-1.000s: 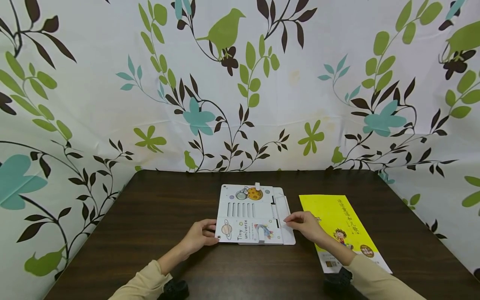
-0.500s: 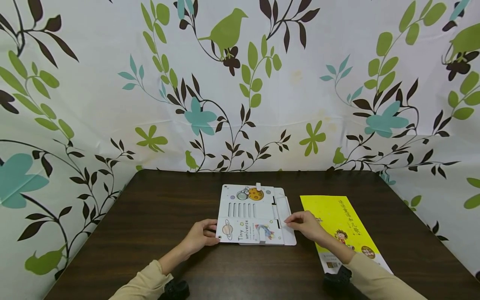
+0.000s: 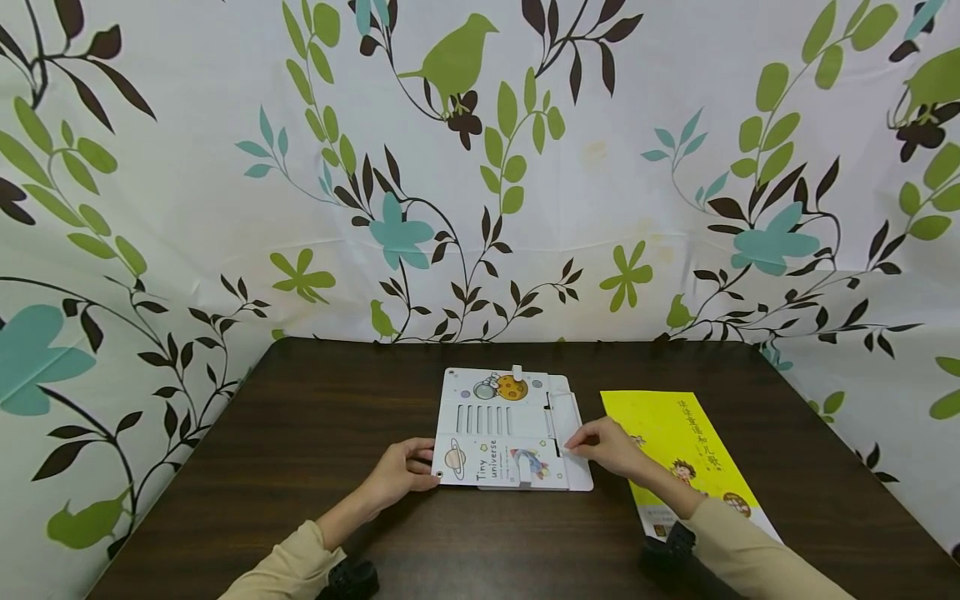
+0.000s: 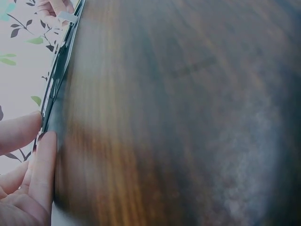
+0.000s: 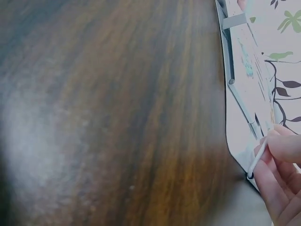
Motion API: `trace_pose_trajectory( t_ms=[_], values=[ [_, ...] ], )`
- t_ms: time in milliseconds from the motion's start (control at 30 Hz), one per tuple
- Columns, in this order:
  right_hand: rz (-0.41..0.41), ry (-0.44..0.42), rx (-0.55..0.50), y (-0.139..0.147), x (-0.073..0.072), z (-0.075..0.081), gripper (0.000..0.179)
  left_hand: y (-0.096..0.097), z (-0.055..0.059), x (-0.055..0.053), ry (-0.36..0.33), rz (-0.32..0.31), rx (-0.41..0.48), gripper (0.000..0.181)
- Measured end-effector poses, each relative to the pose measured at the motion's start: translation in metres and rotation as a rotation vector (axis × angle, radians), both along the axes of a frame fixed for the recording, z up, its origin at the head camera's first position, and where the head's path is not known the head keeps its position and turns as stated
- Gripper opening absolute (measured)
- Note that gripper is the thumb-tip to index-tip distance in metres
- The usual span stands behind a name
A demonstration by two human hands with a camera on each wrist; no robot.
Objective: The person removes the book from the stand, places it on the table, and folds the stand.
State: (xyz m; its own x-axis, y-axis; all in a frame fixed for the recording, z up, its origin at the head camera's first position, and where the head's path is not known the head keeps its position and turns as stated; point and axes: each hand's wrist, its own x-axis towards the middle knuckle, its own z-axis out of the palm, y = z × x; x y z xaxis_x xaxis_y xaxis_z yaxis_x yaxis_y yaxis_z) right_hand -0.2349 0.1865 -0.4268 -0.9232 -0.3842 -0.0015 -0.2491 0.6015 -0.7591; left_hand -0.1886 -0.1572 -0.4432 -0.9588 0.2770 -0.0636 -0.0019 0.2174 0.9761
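A white book stand [image 3: 491,421] printed with planets, an astronaut and "Tiny universe" lies on the dark wooden table [image 3: 315,392]. At its left edge, my left hand [image 3: 400,469] holds the near corner between thumb and fingers; in the left wrist view the fingers [image 4: 44,162] pinch the thin panel. My right hand [image 3: 611,448] is at the stand's right side. Seen from the right wrist, its thumb and fingers pinch a thin white rod [image 5: 257,157] that rises from the base plate's corner. A slanted support bar [image 5: 242,103] shows between base and panel.
A yellow book [image 3: 705,446] with a cartoon child on its cover lies to the right, partly under my right forearm. White clips [image 3: 523,471] stick out at the stand's near and far edges. A leaf-and-bird patterned cloth [image 3: 480,208] hangs behind the table.
My right hand has shifted slightly left and up toward the stand's panel, pinching the rod. My left hand and the stand stay in place.
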Motion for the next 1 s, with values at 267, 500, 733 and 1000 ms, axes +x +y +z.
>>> trace_pose_trajectory(
  t_ms=[267,500,733,1000],
  values=[
    [0.047,0.024,0.049,-0.004,-0.005,0.001,0.008,-0.001,0.001,0.000,0.008,-0.001,-0.001,0.057],
    [0.062,0.003,0.042,-0.005,-0.006,0.003,0.009,-0.002,-0.001,-0.001,0.023,-0.011,-0.005,0.057],
    [0.060,-0.048,0.045,-0.002,-0.007,0.004,0.009,-0.002,-0.001,-0.001,0.018,-0.007,-0.024,0.057],
    [0.097,0.103,0.029,-0.016,0.003,0.011,0.018,-0.002,0.001,0.000,0.000,-0.008,-0.002,0.058]
  ],
)
